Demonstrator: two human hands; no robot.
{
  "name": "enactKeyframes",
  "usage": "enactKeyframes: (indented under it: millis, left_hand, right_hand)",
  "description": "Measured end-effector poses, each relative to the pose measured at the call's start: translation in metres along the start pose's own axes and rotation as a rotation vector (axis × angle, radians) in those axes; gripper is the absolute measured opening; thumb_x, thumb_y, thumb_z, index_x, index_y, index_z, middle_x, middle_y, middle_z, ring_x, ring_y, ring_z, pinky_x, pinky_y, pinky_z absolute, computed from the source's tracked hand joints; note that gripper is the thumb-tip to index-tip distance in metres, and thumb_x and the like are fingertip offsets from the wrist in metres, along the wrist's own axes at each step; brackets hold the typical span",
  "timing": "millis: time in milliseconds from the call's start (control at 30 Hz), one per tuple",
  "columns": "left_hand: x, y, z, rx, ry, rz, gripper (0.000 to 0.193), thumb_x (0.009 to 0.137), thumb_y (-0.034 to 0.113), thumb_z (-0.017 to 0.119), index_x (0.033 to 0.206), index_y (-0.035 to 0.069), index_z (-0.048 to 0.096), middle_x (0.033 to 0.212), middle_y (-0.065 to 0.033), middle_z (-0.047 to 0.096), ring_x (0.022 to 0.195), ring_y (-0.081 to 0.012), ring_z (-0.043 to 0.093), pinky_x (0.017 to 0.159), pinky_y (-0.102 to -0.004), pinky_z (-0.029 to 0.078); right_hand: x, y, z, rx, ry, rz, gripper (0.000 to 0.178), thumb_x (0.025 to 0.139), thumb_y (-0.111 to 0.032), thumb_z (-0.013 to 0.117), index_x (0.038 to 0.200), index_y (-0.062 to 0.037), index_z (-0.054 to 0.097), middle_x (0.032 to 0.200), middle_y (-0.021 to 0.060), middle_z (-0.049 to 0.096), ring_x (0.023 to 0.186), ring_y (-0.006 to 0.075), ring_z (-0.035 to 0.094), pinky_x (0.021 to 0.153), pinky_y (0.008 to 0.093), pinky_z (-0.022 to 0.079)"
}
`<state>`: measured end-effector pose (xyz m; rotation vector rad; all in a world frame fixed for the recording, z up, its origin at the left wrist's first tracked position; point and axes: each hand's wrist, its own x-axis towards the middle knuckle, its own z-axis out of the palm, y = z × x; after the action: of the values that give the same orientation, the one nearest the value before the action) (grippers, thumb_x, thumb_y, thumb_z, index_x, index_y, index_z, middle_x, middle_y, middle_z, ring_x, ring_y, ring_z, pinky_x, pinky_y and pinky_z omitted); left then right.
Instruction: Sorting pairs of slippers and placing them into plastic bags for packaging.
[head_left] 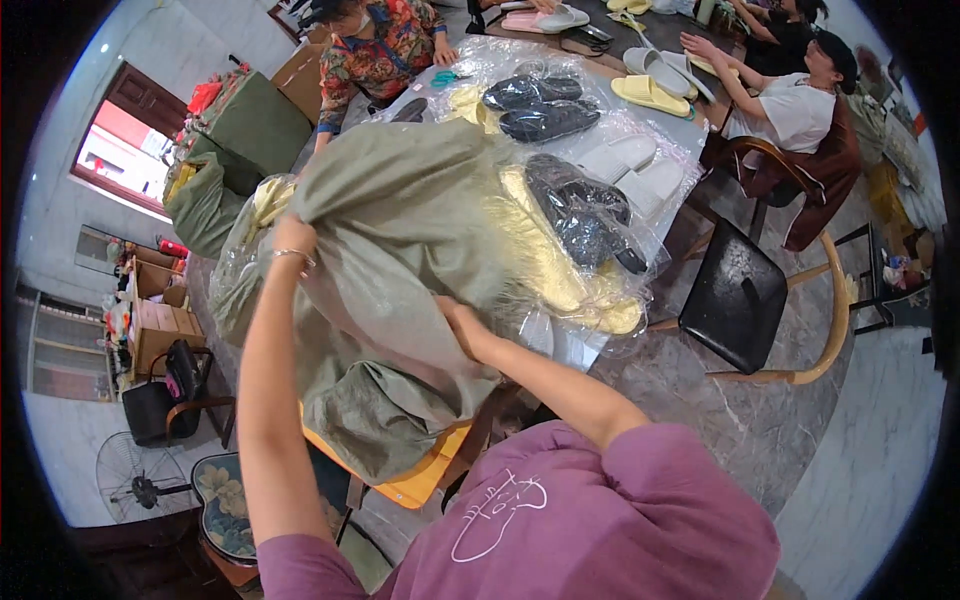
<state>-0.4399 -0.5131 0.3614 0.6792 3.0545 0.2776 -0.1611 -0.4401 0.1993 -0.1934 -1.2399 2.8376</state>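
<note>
A large olive-green woven sack (390,200) is spread out in front of me, bunched and lifted over the near left part of the table. My left hand (293,237), with a bracelet at its wrist, is closed on the sack's upper left edge. Lower and to the right, my right hand (458,325) grips the sack's cloth, its fingertips partly lost in the folds. Just right of the sack lie yellow slippers (548,245) in clear plastic bags, next to bagged black slippers (580,205). A bagged white pair (632,172) is beyond them.
More bagged black slippers (540,105) and unbagged yellow and grey slippers (655,85) cover the far table. A person in a patterned top (375,50) stands far left; others sit far right. A black-seated chair (735,295) is at right, a yellow-orange stool (425,485) under the sack.
</note>
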Motion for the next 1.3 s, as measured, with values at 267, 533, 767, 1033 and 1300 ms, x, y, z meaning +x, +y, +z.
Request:
enactKeyframes:
  millis: [267,533,767,1033,1300]
  left_hand:
    - [-0.011,-0.014,-0.179,-1.087,0.160,0.136,0.031,0.093,0.020,0.045,0.117,0.003,0.055,0.109,-0.0057,0.059,0.099,-0.0140,0.054,0.085,-0.0252,0.042]
    - [-0.182,-0.079,-0.206,-1.343,0.000,-0.051,0.033,0.087,0.017,0.051,0.115,0.000,0.054,0.107,-0.0073,0.060,0.095,-0.0168,0.058,0.081,-0.0294,0.047]
    - [-0.340,-0.158,-0.152,-1.209,-0.369,-0.199,0.031,0.077,0.003,0.062,0.108,-0.001,0.059,0.100,-0.0034,0.062,0.088,-0.0131,0.058,0.078,-0.0267,0.046]
    - [-0.367,-0.235,-0.128,-1.380,-0.369,-0.295,0.083,0.084,0.037,0.059,0.145,0.022,0.004,0.144,-0.0118,0.025,0.124,-0.0229,0.036,0.103,-0.0373,0.026]
    - [-0.197,-0.135,-0.083,-1.119,-0.437,-0.626,0.066,0.074,0.031,0.072,0.128,0.005,0.045,0.120,-0.0080,0.055,0.104,-0.0174,0.053,0.085,-0.0297,0.044]
  right_hand:
    - [0.035,-0.012,0.033,-0.068,0.249,0.192,0.091,0.080,-0.049,0.061,0.141,-0.0028,0.012,0.142,0.0180,0.026,0.124,0.0254,0.037,0.102,0.0334,0.031]
    - [0.100,-0.038,0.129,0.705,-0.212,0.046,0.070,0.087,-0.056,0.046,0.138,-0.0095,0.032,0.138,0.0074,0.037,0.125,0.0221,0.036,0.103,0.0360,0.032]
    - [0.174,-0.028,0.170,0.789,-0.148,0.047,0.039,0.091,-0.033,0.041,0.116,-0.0062,0.054,0.119,0.0132,0.055,0.109,0.0273,0.052,0.096,0.0378,0.040]
    - [0.214,0.116,0.187,0.490,-0.575,0.015,0.036,0.092,-0.024,0.041,0.122,-0.0058,0.049,0.125,0.0101,0.051,0.111,0.0232,0.050,0.095,0.0363,0.040]
    - [0.091,0.102,0.214,-0.810,-0.786,-0.138,0.040,0.090,-0.020,0.044,0.126,-0.0047,0.045,0.129,0.0106,0.048,0.114,0.0226,0.048,0.097,0.0334,0.037]
